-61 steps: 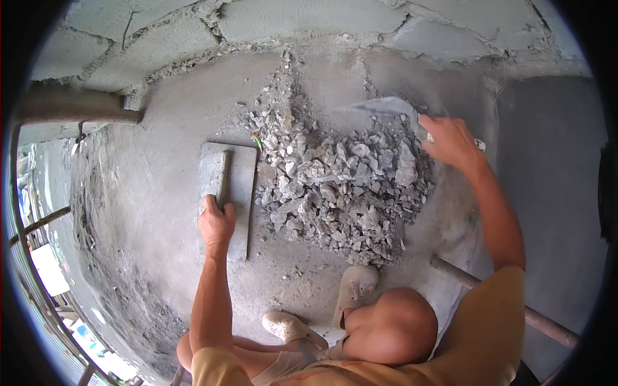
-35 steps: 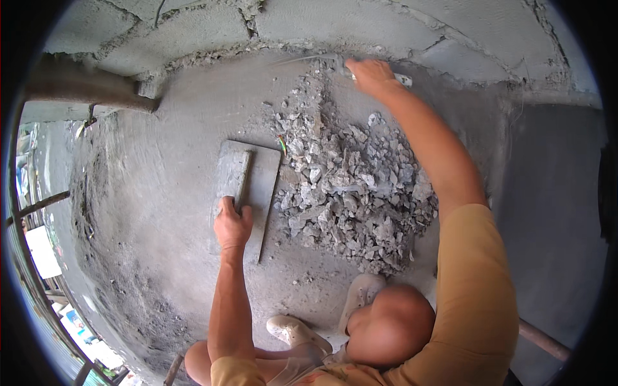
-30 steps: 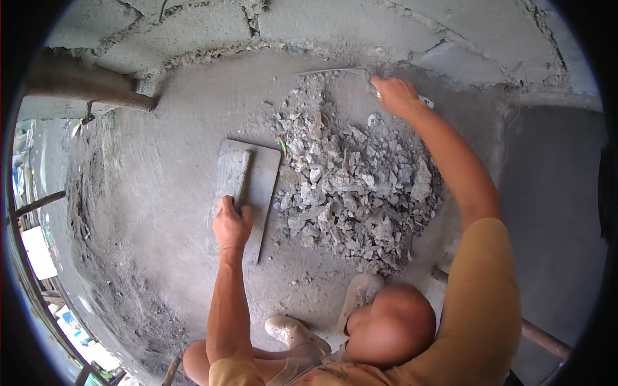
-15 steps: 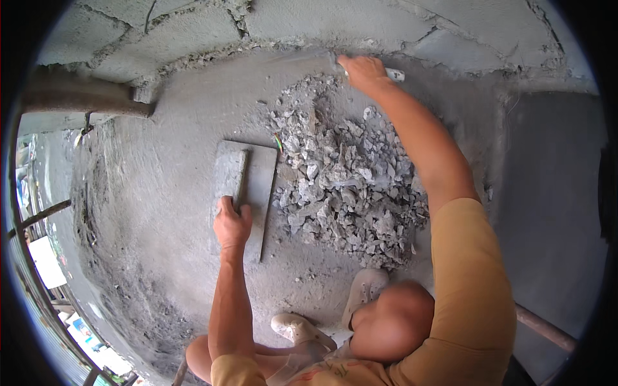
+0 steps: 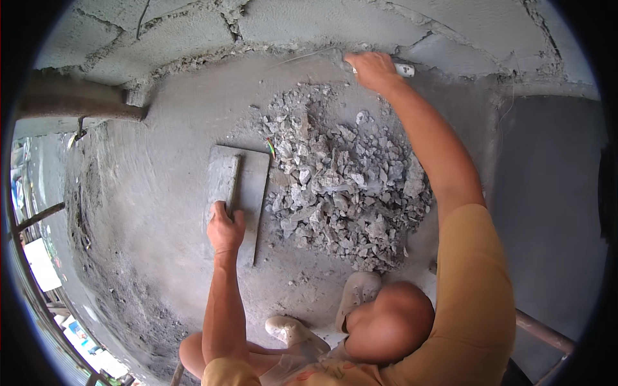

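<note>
My left hand [image 5: 224, 231] is closed round the near end of the handle of a plastering float [image 5: 255, 183]. The float's grey rectangular plate lies on the cement floor, left of a heap of broken mortar rubble [image 5: 341, 186]. With my right arm stretched far forward, my right hand [image 5: 374, 69] grips what looks like a small trowel [image 5: 405, 70]. Its whitish handle end sticks out to the right of my fist. The grey working end, partly hidden and hard to make out, is at the foot of the block wall [image 5: 322, 22].
A brown pipe [image 5: 77, 109] juts in at the left, above a rough floor edge with scraps beyond it. A dark grey panel [image 5: 550, 206] stands at the right. My shoe [image 5: 357, 296] is close to the rubble's near side. Another pipe [image 5: 544, 331] lies low right.
My right hand has moved a little to the right along the foot of the wall. The whole view has shifted slightly; my left hand keeps its grip on the float.
</note>
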The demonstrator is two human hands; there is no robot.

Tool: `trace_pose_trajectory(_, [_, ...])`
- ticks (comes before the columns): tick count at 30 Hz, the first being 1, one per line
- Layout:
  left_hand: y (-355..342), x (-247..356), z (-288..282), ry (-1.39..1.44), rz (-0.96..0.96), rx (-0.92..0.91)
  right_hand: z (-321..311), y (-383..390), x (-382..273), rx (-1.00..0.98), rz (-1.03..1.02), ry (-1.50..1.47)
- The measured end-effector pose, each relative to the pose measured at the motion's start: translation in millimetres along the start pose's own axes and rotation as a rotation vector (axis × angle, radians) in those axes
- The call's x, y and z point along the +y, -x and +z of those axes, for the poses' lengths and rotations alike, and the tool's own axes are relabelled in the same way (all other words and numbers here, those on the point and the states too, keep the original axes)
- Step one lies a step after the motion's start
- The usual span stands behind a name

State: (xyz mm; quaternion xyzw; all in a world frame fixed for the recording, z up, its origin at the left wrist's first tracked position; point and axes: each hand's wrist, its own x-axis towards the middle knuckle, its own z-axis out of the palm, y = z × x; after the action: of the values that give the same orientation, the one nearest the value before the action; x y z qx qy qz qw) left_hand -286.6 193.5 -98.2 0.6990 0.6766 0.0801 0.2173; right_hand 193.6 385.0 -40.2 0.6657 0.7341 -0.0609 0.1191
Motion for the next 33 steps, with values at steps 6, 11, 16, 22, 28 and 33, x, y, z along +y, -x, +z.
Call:
trace_pose_trajectory(6, [1,-9,-3,0.007,-0.007,0.026,22,53,18,-0.135,0.120,-0.075])
trace_pose_trajectory(11, [2,-1,-6,-0.033,0.008,0.020,-13,49,-2,-0.135,0.138,-0.078])
trace_pose_trajectory(16, [0,-1,-4,-0.012,0.000,0.033,-8,-14,-31,-0.059,0.131,-0.175])
trace_pose_trajectory(22, [3,-5,-5,-0.019,-0.022,0.025,-22,-17,-40,-0.116,0.042,-0.141])
trace_pose_trajectory(28, [-1,-1,-2,0.000,0.011,0.044,-8,-27,-33,-0.109,0.042,-0.137])
trace_pose_trajectory(33, [3,-8,-5,-0.021,-0.020,0.026,-11,-15,-49,-0.076,0.074,-0.168])
